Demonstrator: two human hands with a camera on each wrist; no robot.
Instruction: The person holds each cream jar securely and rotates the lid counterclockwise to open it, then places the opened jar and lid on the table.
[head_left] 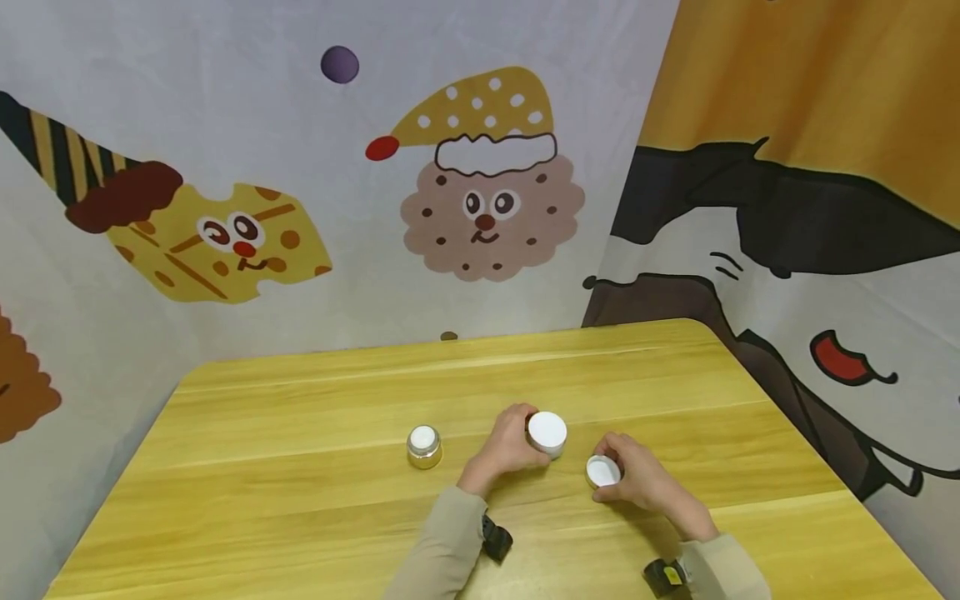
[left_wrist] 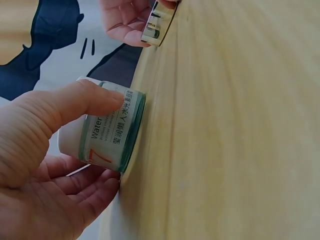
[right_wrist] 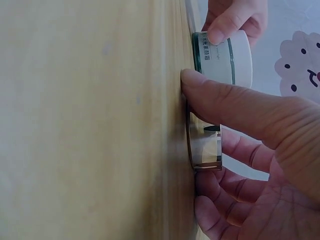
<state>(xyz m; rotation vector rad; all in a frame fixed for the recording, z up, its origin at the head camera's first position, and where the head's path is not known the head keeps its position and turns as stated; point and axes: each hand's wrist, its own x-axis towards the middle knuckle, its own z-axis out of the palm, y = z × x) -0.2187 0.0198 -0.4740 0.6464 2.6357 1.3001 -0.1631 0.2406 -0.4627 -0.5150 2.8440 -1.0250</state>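
My left hand (head_left: pixel 512 443) grips a cream jar (left_wrist: pixel 107 132) with a white lid (head_left: pixel 547 429), thumb on one side and fingers curled round the other. Printed writing and an orange 7 show on the jar's pale label in the left wrist view. To its right, my right hand (head_left: pixel 637 475) holds a shiny gold jar lid (right_wrist: pixel 206 145) between thumb and fingers, low at the tabletop. The lid's white inside (head_left: pixel 603 472) faces up. Left of both hands a small gold jar (head_left: pixel 424 448) stands upright, its top showing white.
The yellow wood-grain table (head_left: pixel 300 500) has rounded far corners. Behind it hangs a cloth (head_left: pixel 360 242) printed with cartoon figures. Dark straps with small devices sit at both wrists.
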